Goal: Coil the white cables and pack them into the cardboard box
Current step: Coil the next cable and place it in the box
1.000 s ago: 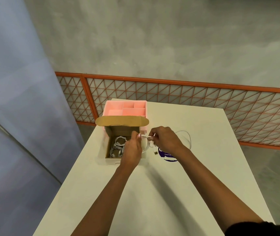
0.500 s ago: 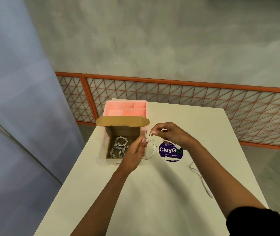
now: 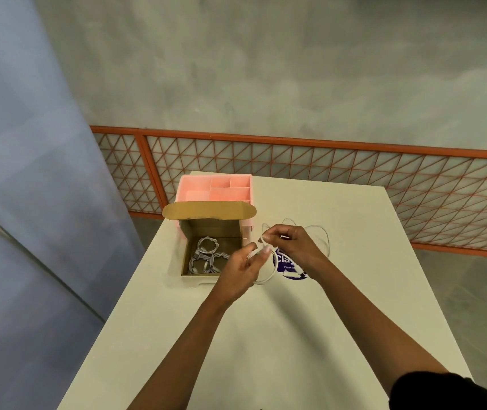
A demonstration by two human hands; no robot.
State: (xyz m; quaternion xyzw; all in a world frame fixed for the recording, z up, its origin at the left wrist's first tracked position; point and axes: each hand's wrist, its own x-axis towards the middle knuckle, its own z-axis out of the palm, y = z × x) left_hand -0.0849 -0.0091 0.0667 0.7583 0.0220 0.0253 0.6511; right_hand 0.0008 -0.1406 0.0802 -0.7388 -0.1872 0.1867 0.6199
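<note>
**A:** Start with what was nearest you. What did you see?

**B:** A dark sleeve (image 3: pixel 437 392) at the right arm, then both bare forearms reaching out over a pale table (image 3: pixel 266 350). The hands met above its middle, almost touching.

**A:** And the hands themselves?

**B:** The left hand (image 3: pixel 236 266) had its fingers curled and pinched the white cable (image 3: pixel 269 276) between thumb and fingertip. The right hand (image 3: pixel 298 247) was just beyond it and to the right, also curled, nipping the same cable from above.

**A:** Where did the cable lie relative to them?

**B:** A loop sagged from the two pinches toward the near side, under and between the hands. The loose remainder ran the other way, in thin arcs on the table past the right hand's knuckles. So its length went roughly from near-left to far-right. What looked like a plug end lay under the right wrist, left to right, on a round purple sticker (image 3: pixel 283 266).

**A:** And the box?

**B:** The cardboard box (image 3: pixel 198 276) sat just left of the left hand, its flap thrown back on the far side. Several coiled cables (image 3: pixel 203 255) were already lying in the bottom.

**A:** Behind that?

**B:** A pink tray (image 3: pixel 215 187) with compartments stood against the box's far side. Off the table's far end ran an orange railing (image 3: pixel 295 161), and beyond it a grey wall (image 3: pixel 266 69).
</note>
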